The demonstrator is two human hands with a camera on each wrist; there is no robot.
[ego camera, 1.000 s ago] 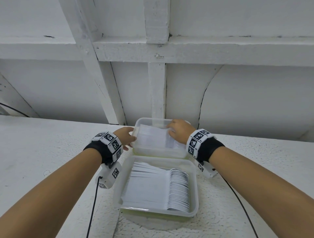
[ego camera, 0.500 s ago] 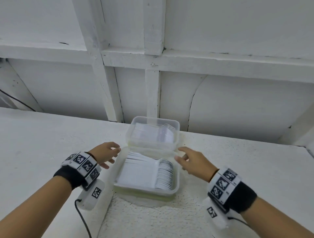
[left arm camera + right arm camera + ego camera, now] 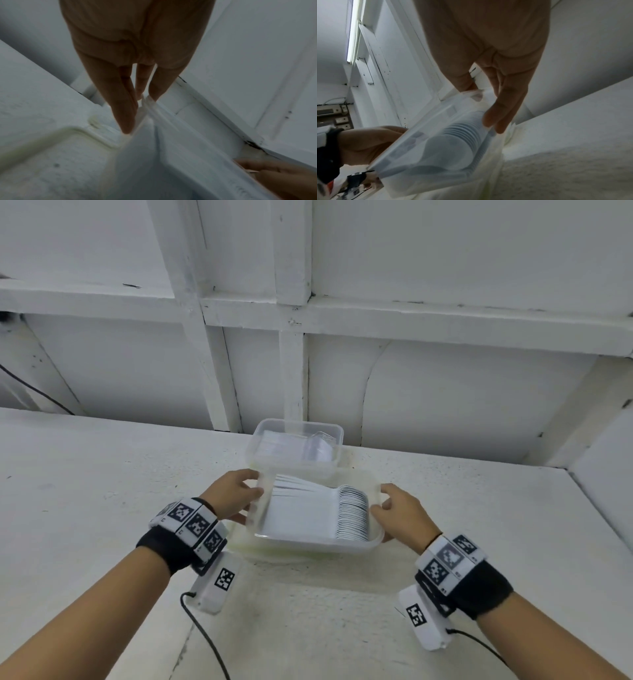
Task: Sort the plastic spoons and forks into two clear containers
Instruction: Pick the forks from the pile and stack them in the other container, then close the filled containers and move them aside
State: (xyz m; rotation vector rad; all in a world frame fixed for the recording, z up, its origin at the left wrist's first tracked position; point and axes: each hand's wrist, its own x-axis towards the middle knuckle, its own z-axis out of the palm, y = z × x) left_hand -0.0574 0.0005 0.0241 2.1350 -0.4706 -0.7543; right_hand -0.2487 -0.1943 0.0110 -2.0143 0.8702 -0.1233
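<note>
the left hand grips the left rim of the near container, thumb on top of the edge and the other fingers down the outer wall; the left wrist view shows the same pinch on the rim, though it is blurred. the near container is a clear, shallow rectangular tub. in the head view it looks tilted, its left side higher, above a pale yellowish lid or tray that lies on the white table; whether the tub still touches it cannot be told. inside the tub lies a tight row of white plastic spoons, handles towards the left hand, bowls stacked against each other at the right end. the right wrist view shows those nested bowls through the clear wall. just behind the near container, towards the white wall, stands a second clear tub, the far container, holding white plastic cutlery; its shape is too washed out to tell forks from spoons. the right hand holds the right end of the near container, thumb over the rim and fingers curled round the outer side.
</note>
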